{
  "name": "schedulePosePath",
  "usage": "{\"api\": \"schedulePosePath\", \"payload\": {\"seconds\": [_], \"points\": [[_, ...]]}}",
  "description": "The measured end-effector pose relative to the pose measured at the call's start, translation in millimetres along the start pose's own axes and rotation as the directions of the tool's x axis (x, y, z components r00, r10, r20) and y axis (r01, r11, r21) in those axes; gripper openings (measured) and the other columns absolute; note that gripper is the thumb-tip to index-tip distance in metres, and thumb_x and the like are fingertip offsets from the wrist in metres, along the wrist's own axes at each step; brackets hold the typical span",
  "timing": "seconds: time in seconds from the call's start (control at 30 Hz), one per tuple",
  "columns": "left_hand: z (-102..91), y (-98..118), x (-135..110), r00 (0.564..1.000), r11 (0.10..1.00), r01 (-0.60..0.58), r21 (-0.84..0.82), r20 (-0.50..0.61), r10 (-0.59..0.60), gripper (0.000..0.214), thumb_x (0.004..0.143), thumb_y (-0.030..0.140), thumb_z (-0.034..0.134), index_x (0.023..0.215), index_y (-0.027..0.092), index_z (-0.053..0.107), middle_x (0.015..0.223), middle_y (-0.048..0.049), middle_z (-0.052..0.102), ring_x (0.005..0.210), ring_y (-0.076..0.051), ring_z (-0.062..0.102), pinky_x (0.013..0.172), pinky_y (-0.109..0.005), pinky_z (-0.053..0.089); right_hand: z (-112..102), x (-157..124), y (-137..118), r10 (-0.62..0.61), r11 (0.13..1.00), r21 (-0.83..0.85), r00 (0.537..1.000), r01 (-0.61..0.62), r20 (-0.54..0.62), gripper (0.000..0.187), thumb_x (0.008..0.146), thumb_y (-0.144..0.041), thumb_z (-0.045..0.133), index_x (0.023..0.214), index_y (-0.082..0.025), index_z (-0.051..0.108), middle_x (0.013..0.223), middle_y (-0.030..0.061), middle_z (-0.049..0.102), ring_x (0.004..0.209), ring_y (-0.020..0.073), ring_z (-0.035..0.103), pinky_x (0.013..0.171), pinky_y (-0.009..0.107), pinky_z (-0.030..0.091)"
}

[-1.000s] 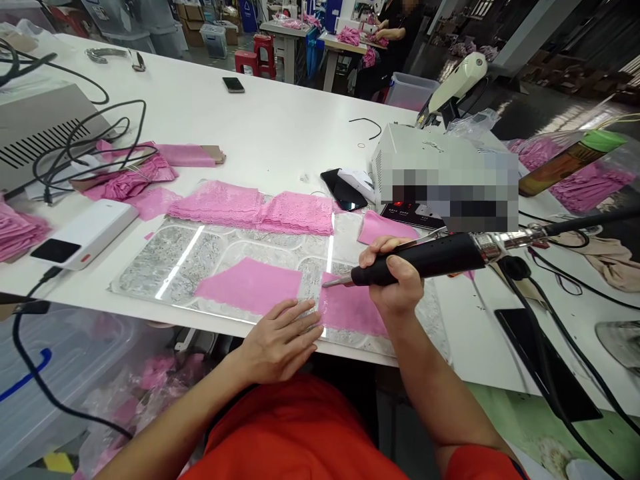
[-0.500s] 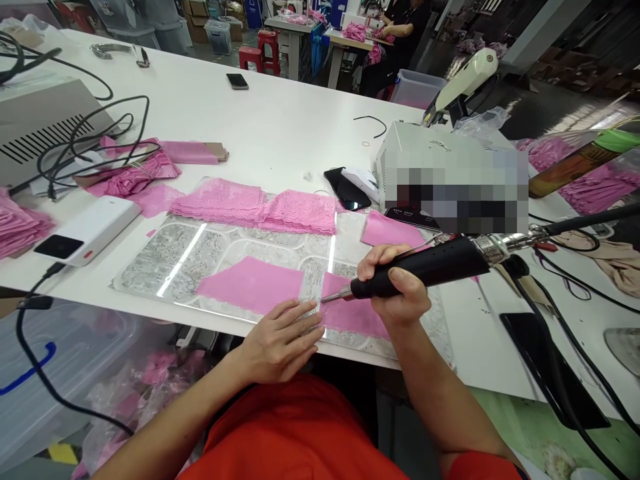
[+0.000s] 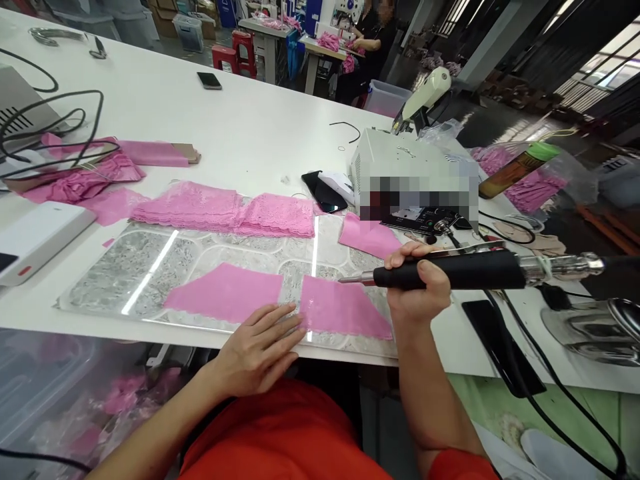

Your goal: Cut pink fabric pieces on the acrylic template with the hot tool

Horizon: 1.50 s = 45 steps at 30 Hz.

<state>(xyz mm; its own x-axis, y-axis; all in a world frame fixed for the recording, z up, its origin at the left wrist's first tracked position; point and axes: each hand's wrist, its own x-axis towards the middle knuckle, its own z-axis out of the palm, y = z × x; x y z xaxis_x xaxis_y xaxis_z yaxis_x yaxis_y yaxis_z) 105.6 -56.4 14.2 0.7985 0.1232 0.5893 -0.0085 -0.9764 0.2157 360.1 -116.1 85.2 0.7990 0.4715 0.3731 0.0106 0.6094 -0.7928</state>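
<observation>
My right hand [image 3: 419, 283] is wrapped round a black corded handpiece [image 3: 470, 268] with a slim metal tip. Its tip points left, at the top edge of the right pink fabric piece [image 3: 345, 310]; whether it touches the cloth I cannot tell. My left hand [image 3: 265, 347] lies flat, fingers extended, at the front of the marbled clear mat [image 3: 105, 287]. Those fingertips rest by the narrow gap between the right piece and the left pink fabric piece [image 3: 227, 293]. Both pieces lie flat on the mat.
Pink lace stacks [image 3: 190, 207] lie along the mat's back edge, with a folded pink piece [image 3: 367, 235] to their right. A grey machine box [image 3: 410, 157] stands behind. At left is a white power bank [image 3: 45, 240]; cables [image 3: 545, 347] trail at right. A person [image 3: 367, 47] sits farther back.
The handpiece tip has moved from the right piece's left edge up and right to its top edge, and the handpiece is more level. My left hand stays flat. The whole view has turned right.
</observation>
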Motion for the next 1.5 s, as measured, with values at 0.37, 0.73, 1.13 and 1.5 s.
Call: {"api": "schedulePosePath", "payload": {"seconds": [0.37, 0.73, 1.13, 1.5], "points": [[-0.6, 0, 2, 1.0, 1.0, -0.015, -0.003, 0.001, 0.015, 0.033, 0.089, 0.019, 0.057, 0.122, 0.013, 0.061, 0.12, -0.0124, 0.069, 0.128, -0.029, 0.053, 0.103, -0.044, 0.045, 5, -13, 16, 0.03, 0.999, -0.038, 0.998, -0.028, 0.06, 0.013, 0.063, -0.029, 0.059, 0.074, -0.022, 0.056, 0.074, -0.0021, 0.055, 0.055, 0.0111, 0.051, 0.055, 0.031, 0.045], [-0.7, 1, 2, 1.0, 1.0, -0.011, -0.006, -0.001, 0.011, 0.033, 0.09, 0.018, 0.056, 0.123, 0.013, 0.06, 0.121, -0.0114, 0.069, 0.127, -0.029, 0.053, 0.102, -0.044, 0.045, 3, -13, 18, 0.011, 1.0, -0.029, 0.995, -0.008, 0.101, 0.012, 0.065, -0.027, 0.057, 0.076, -0.022, 0.055, 0.075, -0.0018, 0.054, 0.055, 0.0103, 0.051, 0.055, 0.03, 0.045], [-0.5, -1, 1, 1.0, 1.0, -0.017, 0.006, 0.011, 0.017, 0.033, 0.089, 0.016, 0.057, 0.122, 0.015, 0.061, 0.121, -0.0107, 0.069, 0.128, -0.028, 0.053, 0.106, -0.043, 0.043, 1, -10, 14, -0.025, 1.0, -0.008, 0.997, 0.026, 0.077, 0.012, 0.064, -0.028, 0.058, 0.074, -0.022, 0.055, 0.074, -0.0021, 0.053, 0.054, 0.01, 0.051, 0.054, 0.029, 0.043], [-1.0, 0, 2, 1.0, 1.0, -0.019, 0.005, 0.011, 0.019, 0.034, 0.089, 0.015, 0.057, 0.122, 0.015, 0.061, 0.121, -0.0107, 0.069, 0.128, -0.028, 0.053, 0.106, -0.043, 0.043, -15, -7, 6, -0.026, 0.999, -0.033, 0.999, 0.027, 0.027, 0.011, 0.063, -0.027, 0.058, 0.072, -0.021, 0.055, 0.072, -0.0016, 0.054, 0.053, 0.0104, 0.051, 0.053, 0.029, 0.042]]}}
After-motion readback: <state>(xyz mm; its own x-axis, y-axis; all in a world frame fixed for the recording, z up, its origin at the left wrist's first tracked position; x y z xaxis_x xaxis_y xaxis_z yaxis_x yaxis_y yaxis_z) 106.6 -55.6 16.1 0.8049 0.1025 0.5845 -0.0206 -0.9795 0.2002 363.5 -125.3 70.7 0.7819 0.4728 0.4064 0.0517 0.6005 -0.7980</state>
